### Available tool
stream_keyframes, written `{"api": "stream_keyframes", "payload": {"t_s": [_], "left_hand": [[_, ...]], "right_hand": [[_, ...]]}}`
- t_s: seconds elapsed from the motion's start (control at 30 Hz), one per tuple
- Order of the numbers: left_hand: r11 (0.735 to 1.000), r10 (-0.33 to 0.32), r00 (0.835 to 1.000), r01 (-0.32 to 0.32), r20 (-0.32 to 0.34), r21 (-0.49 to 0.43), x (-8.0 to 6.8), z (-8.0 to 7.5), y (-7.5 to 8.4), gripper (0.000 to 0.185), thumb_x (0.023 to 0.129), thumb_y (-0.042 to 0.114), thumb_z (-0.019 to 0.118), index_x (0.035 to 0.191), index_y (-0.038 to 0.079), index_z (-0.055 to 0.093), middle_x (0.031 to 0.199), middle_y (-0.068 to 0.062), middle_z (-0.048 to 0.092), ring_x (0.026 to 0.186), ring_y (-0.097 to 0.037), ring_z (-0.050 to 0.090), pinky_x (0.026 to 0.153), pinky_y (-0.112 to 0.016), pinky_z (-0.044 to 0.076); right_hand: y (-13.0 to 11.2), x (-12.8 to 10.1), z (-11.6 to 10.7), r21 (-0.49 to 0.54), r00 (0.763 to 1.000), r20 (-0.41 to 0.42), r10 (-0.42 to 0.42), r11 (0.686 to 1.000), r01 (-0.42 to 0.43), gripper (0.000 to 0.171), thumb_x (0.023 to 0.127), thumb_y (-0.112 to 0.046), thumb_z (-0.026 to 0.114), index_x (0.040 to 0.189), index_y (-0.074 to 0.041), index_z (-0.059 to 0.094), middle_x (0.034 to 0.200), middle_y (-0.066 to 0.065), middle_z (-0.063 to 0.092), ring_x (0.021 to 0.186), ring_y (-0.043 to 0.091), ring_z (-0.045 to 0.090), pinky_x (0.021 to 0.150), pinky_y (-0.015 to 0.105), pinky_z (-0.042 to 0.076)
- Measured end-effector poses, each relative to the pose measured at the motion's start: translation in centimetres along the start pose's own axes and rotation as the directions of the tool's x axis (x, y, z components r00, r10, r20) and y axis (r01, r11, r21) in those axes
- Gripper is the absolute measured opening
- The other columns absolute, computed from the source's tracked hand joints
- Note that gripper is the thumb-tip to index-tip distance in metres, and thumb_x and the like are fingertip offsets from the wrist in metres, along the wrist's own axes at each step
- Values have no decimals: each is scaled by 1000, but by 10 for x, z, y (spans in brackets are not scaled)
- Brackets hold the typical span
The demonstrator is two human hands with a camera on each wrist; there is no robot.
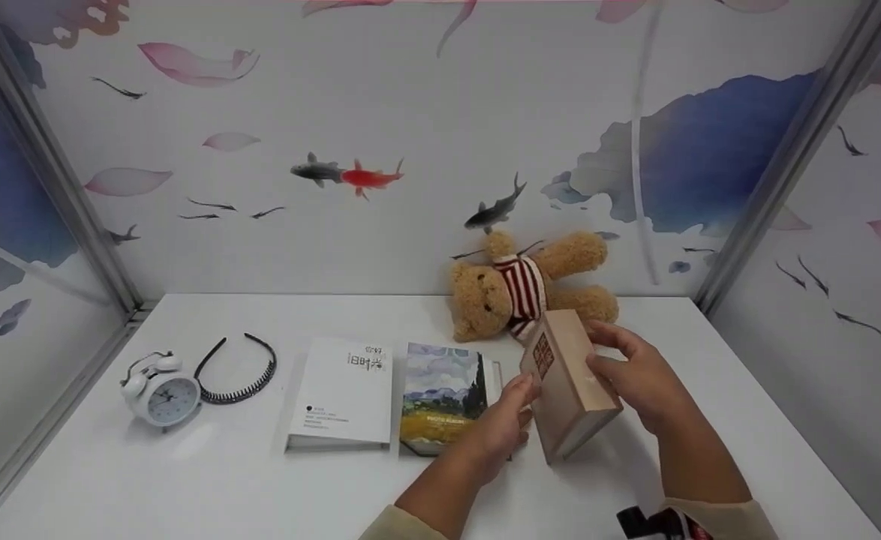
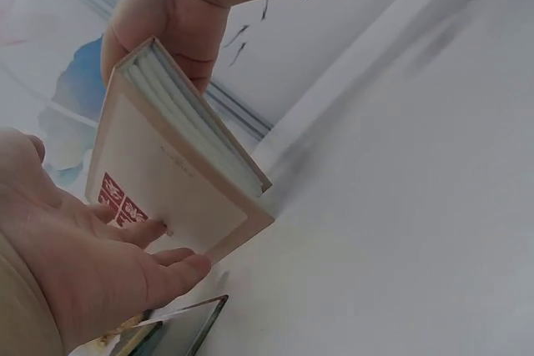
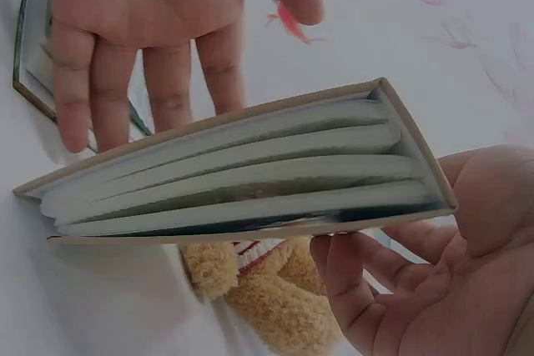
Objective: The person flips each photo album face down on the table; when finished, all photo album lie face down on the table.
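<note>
A thick beige photo album with a red pattern on its cover is held tilted at the right of the table, its spine up. My right hand grips it by the spine, with the thumb at the spine and the fingers on the back cover. My left hand has its fingers stretched out along the front cover, as the left wrist view shows on the cover. Plastic-like page edges face the right wrist camera. Just left of it lies a landscape-painted photo album.
A white binder-like album lies further left, then a black headband and a white alarm clock. Behind the hands, a teddy bear in a striped shirt lies against the back wall. A dark object shows near the right sleeve.
</note>
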State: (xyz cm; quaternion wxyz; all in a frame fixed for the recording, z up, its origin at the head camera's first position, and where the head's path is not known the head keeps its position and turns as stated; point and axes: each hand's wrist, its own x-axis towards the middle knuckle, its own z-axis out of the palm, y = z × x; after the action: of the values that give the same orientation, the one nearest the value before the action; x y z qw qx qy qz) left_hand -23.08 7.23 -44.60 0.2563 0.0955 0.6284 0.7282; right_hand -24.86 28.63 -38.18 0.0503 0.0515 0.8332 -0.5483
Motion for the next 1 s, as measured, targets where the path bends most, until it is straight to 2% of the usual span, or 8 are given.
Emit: {"api": "stream_keyframes", "payload": {"t_s": [0.13, 0.23, 0.33, 0.43, 0.53, 0.8, 1.0], "left_hand": [[998, -27, 1000, 28, 6, -51, 3, -1, -8, 78, 97, 67, 32, 157, 19, 23, 163, -15, 26, 151, -42, 20, 122, -59, 21], [991, -37, 999, 36, -8, -132, 5, -2, -12, 79, 97, 66, 35, 157, 15, 25, 162, -21, 24, 151, -41, 22, 122, -57, 21], [981, -45, 999, 40, -21, -192, 7, -2, -14, 79, 97, 64, 38, 157, 14, 26, 162, -24, 23, 151, -40, 23, 123, -56, 21], [981, -34, 999, 32, -10, -191, 8, 0, -15, 77, 99, 62, 36, 158, 13, 23, 162, -26, 20, 151, -41, 20, 123, -57, 19], [983, -25, 1000, 25, 0, -181, 8, 1, -16, 75, 100, 59, 33, 158, 13, 22, 163, -26, 16, 152, -42, 17, 123, -57, 17], [983, -16, 1000, 17, 8, -182, 8, 1, -19, 81, 97, 65, 36, 158, 15, 21, 164, -23, 14, 153, -40, 14, 124, -55, 15], [986, -10, 1000, 11, 7, -169, 8, 2, -19, 78, 99, 63, 33, 159, 16, 19, 165, -20, 13, 154, -39, 12, 124, -55, 15]], "right_hand": [[6, 1, -9, -87, 999, -34, 3, 996, -5, 61, 98, -23, 59, 154, -31, 34, 159, 4, 34, 139, 31, 44, 102, 42, 48], [12, 4, -14, -113, 999, -41, 13, 993, -18, 63, 98, -28, 60, 154, -32, 32, 161, 3, 33, 140, 33, 42, 104, 47, 46], [19, 9, -20, -123, 998, -50, 40, 991, -46, 67, 97, -34, 60, 156, -31, 28, 161, 5, 32, 145, 34, 35, 109, 55, 41], [25, 14, -24, -130, 995, -61, 77, 988, -85, 74, 96, -40, 60, 158, -29, 22, 161, 7, 31, 146, 37, 32, 112, 61, 35], [32, 19, -26, -131, 992, -64, 112, 984, -120, 79, 94, -46, 60, 159, -29, 18, 161, 9, 30, 144, 38, 33, 112, 63, 35], [57, 31, -30, -127, 984, -36, 173, 976, -176, 90, 90, -54, 64, 160, -28, 14, 158, 12, 33, 139, 37, 41, 109, 58, 41], [70, 34, -32, -71, 983, 7, 183, 981, -182, 91, 91, -53, 65, 160, -24, 13, 155, 18, 35, 134, 32, 47, 102, 44, 49]]}}
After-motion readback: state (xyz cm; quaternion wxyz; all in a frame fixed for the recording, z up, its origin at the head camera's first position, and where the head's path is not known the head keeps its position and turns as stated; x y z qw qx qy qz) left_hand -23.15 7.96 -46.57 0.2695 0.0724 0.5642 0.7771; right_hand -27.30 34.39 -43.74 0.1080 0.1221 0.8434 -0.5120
